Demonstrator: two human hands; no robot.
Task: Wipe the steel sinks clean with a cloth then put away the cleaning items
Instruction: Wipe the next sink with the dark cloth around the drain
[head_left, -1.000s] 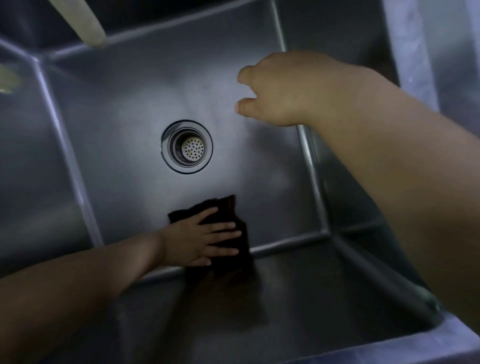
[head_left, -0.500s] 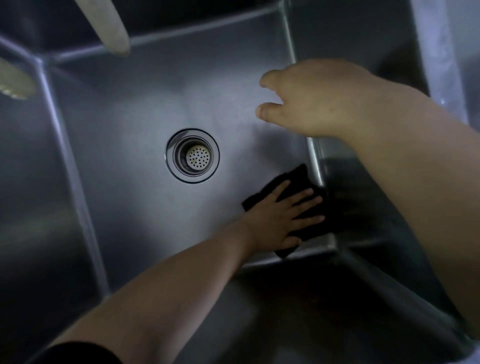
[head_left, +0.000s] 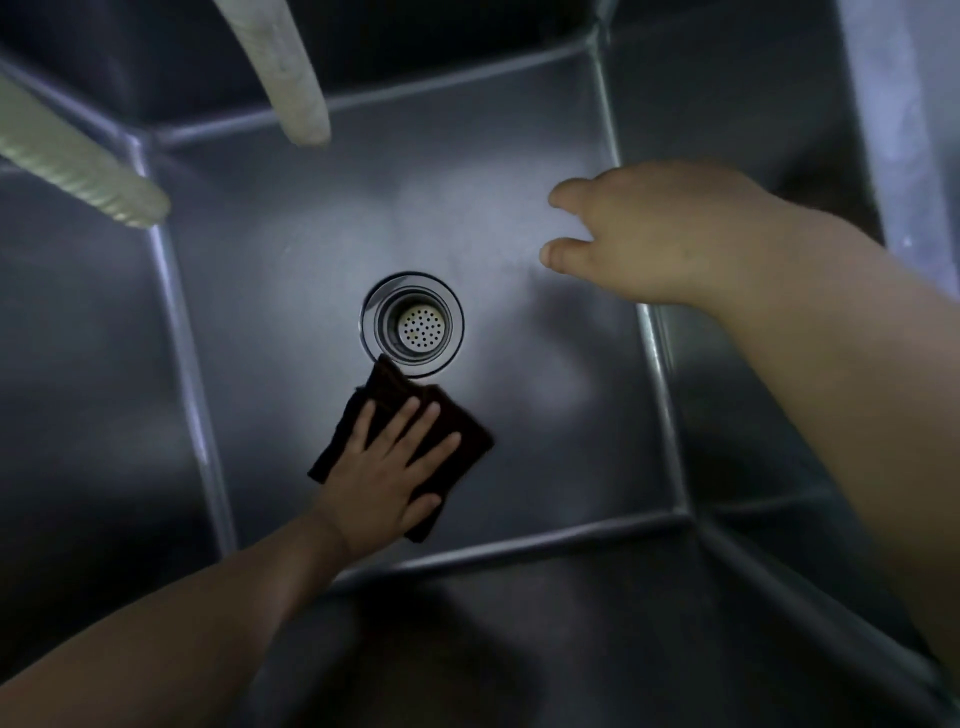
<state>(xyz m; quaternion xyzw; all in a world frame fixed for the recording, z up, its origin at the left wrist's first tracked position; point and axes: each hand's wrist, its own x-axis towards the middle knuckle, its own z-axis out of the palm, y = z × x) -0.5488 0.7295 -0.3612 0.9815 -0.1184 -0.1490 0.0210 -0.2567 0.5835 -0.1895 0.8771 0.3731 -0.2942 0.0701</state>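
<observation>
Left hand (head_left: 387, 480) flat, fingers spread, pressing the dark cloth (head_left: 415, 441) onto the steel sink (head_left: 291, 291) floor just below the drain strainer (head_left: 413, 325), a cloth corner at its rim, while the right hand (head_left: 654, 234) hovers above, loosely curled, holding nothing.

The sink (head_left: 291, 291) is seen as brushed, dully gleaming steel; the cloth (head_left: 462, 441) matt and dark; the drain (head_left: 413, 325) polished metal.
</observation>
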